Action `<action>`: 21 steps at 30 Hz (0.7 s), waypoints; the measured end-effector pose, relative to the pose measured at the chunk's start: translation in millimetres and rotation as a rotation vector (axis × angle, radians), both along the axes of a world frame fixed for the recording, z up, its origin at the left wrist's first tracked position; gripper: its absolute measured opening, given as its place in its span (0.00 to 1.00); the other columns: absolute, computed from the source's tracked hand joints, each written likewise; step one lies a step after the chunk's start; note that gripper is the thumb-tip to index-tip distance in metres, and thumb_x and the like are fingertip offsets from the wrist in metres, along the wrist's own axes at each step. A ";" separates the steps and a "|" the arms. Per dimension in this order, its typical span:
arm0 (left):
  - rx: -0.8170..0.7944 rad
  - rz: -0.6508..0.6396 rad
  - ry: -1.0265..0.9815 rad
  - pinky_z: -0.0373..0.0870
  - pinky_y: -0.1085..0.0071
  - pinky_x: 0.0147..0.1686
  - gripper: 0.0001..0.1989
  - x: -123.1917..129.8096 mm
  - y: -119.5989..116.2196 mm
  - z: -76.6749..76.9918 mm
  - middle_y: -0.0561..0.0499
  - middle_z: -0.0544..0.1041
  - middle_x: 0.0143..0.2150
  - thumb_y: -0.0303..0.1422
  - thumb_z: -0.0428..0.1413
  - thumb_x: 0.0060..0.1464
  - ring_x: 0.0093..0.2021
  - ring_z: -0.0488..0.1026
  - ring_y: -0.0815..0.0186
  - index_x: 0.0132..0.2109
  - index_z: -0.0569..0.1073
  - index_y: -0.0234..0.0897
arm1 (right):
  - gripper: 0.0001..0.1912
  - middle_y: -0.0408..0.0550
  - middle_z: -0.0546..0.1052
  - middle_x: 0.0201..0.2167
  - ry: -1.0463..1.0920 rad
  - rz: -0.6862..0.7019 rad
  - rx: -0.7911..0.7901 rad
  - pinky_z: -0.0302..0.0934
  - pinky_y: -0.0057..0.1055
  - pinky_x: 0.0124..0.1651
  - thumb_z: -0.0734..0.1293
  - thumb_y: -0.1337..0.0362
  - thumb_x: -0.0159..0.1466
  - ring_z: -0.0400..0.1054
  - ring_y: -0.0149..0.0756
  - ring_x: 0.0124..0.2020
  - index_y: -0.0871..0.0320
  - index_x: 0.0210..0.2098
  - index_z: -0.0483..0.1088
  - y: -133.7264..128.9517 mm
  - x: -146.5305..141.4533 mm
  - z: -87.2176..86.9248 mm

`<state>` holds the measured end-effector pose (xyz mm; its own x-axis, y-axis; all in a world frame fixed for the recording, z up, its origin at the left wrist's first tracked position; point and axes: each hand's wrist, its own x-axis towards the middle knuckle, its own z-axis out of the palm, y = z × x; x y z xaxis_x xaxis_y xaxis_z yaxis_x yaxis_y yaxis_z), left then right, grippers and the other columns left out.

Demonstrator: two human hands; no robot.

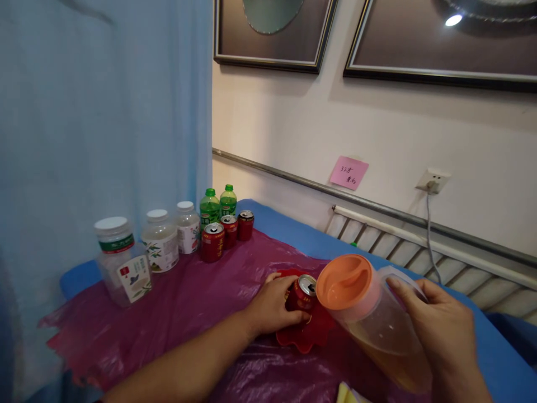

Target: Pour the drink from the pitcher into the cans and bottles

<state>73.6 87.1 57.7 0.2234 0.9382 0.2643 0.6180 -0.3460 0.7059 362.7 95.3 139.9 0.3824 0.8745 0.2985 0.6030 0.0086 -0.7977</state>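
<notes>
Gripping one red can (pixel 296 299) (left hand (pixel 271 305)), one pitcher (pixel 388 338) (right hand (pixel 447 316)). Counting three more cans (pixel 212 245), two bottles (pixel 210 209), three jars (pixel 161 247) near worktop (pixel 285 235) edge, with roomy purple sheet (pixel 239 280) in front.

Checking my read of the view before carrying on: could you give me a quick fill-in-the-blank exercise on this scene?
1. The left hand holds a can whose main colour is ____.
2. The right hand holds a pitcher with a lid coloured ____.
3. The white-lidded jars number ____.
4. The note on the wall is coloured ____.

Missing words: red; orange; three; pink.
</notes>
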 end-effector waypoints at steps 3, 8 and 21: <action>-0.006 0.008 0.008 0.54 0.54 0.67 0.32 0.5 -0.1 0.8 0.53 0.81 0.53 0.42 0.72 0.41 0.55 0.74 0.53 0.55 0.75 0.47 | 0.27 0.38 0.61 0.16 0.011 0.008 0.022 0.50 0.28 0.22 0.70 0.38 0.52 0.57 0.33 0.22 0.54 0.19 0.64 -0.1 -1.7 0.7; -0.012 0.007 0.005 0.54 0.54 0.67 0.31 1.4 -0.4 1.1 0.53 0.81 0.53 0.41 0.72 0.41 0.55 0.75 0.53 0.55 0.75 0.47 | 0.27 0.38 0.62 0.16 0.028 0.007 -0.024 0.51 0.28 0.22 0.70 0.37 0.51 0.58 0.33 0.22 0.54 0.19 0.65 0.3 0.4 -0.3; -0.011 0.009 0.009 0.54 0.53 0.66 0.29 1.6 -1.9 2.7 0.52 0.81 0.53 0.41 0.72 0.41 0.55 0.75 0.52 0.53 0.76 0.47 | 0.26 0.38 0.61 0.15 0.009 -0.025 -0.032 0.50 0.29 0.22 0.68 0.38 0.51 0.58 0.33 0.22 0.54 0.19 0.65 -2.0 -5.3 3.6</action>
<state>75.2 85.2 60.4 0.2175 0.9431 0.2515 0.6277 -0.3325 0.7039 357.4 93.2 143.5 0.4068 0.8735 0.2673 0.5957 -0.0318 -0.8025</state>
